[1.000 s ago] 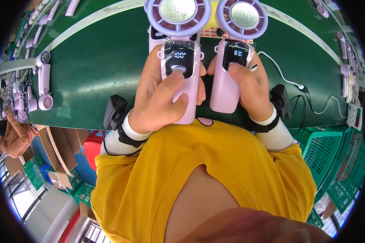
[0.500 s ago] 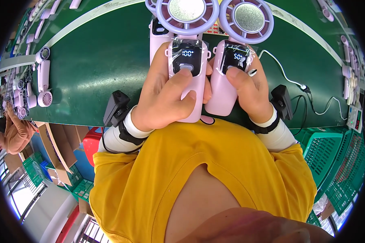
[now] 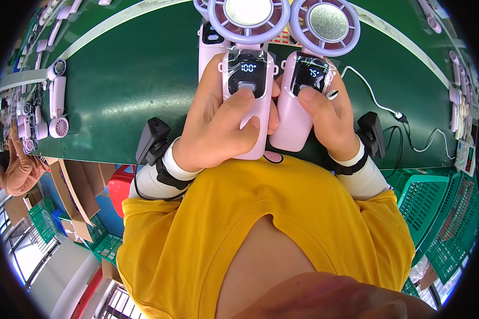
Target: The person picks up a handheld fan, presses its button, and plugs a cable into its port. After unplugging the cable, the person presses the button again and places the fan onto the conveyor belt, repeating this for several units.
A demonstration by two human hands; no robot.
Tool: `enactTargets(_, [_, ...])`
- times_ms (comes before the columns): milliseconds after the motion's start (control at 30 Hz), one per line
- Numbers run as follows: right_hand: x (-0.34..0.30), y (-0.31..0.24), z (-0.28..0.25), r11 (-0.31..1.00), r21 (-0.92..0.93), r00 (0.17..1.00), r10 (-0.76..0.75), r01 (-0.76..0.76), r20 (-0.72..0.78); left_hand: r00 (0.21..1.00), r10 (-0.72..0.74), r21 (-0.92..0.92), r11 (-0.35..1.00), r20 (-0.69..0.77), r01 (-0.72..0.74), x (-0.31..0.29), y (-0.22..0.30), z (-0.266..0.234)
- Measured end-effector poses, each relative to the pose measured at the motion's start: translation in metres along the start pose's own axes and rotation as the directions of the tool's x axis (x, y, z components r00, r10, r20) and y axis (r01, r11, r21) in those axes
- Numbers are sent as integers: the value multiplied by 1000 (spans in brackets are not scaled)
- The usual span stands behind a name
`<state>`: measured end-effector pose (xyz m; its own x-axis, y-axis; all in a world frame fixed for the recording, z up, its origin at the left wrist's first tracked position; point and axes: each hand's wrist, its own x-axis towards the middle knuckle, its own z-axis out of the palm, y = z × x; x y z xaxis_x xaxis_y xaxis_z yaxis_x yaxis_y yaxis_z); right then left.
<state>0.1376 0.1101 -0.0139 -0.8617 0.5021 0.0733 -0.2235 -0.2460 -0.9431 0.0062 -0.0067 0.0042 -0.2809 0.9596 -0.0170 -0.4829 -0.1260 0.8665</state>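
Note:
My left hand (image 3: pixel 213 127) is wrapped round a pink handheld fan (image 3: pixel 261 109) with a round lavender head. Its thumb lies on the button below the lit black display. A second pink handheld fan (image 3: pixel 291 125), tilted slightly, is in my right hand (image 3: pixel 332 122), whose thumb rests at its button. Clear film covers both displays, and a small white-and-black tip sticks out beside my right thumb. Partly hidden behind the left fan is a third pink fan (image 3: pixel 210 50). Both fan heads point away from me, with silvery discs at their centres.
A white cable (image 3: pixel 375 98) runs over the green table (image 3: pixel 127 106) to a black connector. More fans (image 3: pixel 58 101) lie at the left and along the right edge. Green crates (image 3: pixel 423 202) stand at lower right, a red stool (image 3: pixel 121 189) at left. Another person (image 3: pixel 24 170) works far left.
The reading on the right fan's display has changed; the left one reads the same. Both hands keep their grip and have barely shifted.

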Motion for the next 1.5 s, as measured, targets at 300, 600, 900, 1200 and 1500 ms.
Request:
enactTargets(300, [1, 2, -1, 999, -35, 1000, -17, 18, 20, 1000, 14, 20, 1000, 6, -14, 1, 0, -1])
enactTargets(600, [0, -5, 4, 996, -66, 998, 63, -65, -29, 1000, -23, 17, 1000, -20, 23, 2, 5, -2])
enactTargets(900, [20, -19, -22, 947, 74, 950, 313, -312, 2, 970, 231, -71, 969, -70, -236, 9, 14, -35])
enactTargets(1200, [53, 0, -33, 987, -37, 973, 145, -154, -180, 926, 248, 591, 806, -285, -34, 27, 20, -109])
enactTargets(1500, [55, -3, -38, 881, -200, 902, 402, -428, -158, 865, 364, 898, 396, -346, 193, 41, 16, -81])
